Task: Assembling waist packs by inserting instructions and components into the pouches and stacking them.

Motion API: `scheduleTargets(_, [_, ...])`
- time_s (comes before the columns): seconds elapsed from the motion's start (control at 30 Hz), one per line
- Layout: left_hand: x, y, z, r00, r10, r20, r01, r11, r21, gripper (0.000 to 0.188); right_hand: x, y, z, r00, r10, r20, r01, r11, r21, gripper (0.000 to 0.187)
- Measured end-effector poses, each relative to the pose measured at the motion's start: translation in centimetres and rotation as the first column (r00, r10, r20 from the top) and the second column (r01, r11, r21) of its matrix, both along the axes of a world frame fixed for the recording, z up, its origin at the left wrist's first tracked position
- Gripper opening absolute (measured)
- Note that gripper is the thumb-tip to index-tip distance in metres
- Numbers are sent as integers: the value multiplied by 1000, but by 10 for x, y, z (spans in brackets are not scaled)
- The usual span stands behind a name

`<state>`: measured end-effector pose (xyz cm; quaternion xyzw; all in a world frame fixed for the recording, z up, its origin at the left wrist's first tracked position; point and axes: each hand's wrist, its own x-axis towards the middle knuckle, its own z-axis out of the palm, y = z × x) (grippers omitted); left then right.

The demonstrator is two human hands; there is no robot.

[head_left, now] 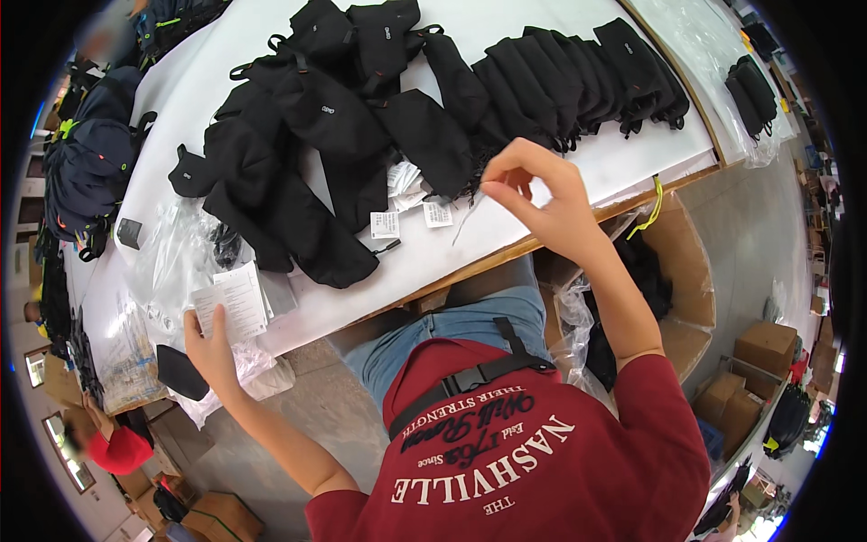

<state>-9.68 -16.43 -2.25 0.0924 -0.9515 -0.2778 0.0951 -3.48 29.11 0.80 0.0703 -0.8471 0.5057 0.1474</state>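
At the table's left edge, my left hand (212,350) has its thumb over a white printed leaflet (242,303), gripping its near side. My right hand (549,194) is raised over the front edge in a pinch, a thin pale thread (466,219) hanging from its fingertips. Between the two hands lies a heap of black fabric pouches (330,108), some with small printed marks. Small white tags (385,225) and a stack of white labels (405,183) rest at the heap's near side.
More black pouches (560,77) stand in an overlapping row at the back right. Clear plastic bags (172,257) spread beside the leaflet. Dark backpacks (97,167) sit at far left. An open cardboard box (682,271) with a yellow-green strap (647,217) above it stands below the right edge.
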Motion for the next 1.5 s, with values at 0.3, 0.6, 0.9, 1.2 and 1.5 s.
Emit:
scheduleTargets(0.3, [27,42,22,996,78,44,-84,636,767,54,42,65,-107,801,-535,269,547,836,34,11])
scheduleTargets(0.6, [56,97,-5,919,-371,131,48,436,898,51,47,39,-91,906,-394,155,276,827,490,33])
scheduleTargets(0.9, [72,155,4,744,-644,178,195,464,864,51,35,13,-85,946,-15,324,-188,788,586,16])
scheduleTargets(1.2, [73,209,24,683,-661,-311,669,395,630,32,52,-59,-10,925,157,347,7,904,-427,9])
scheduleTargets(1.5, [80,215,23,796,-479,-369,601,559,571,28,50,-85,-1,994,-65,84,85,963,-255,13])
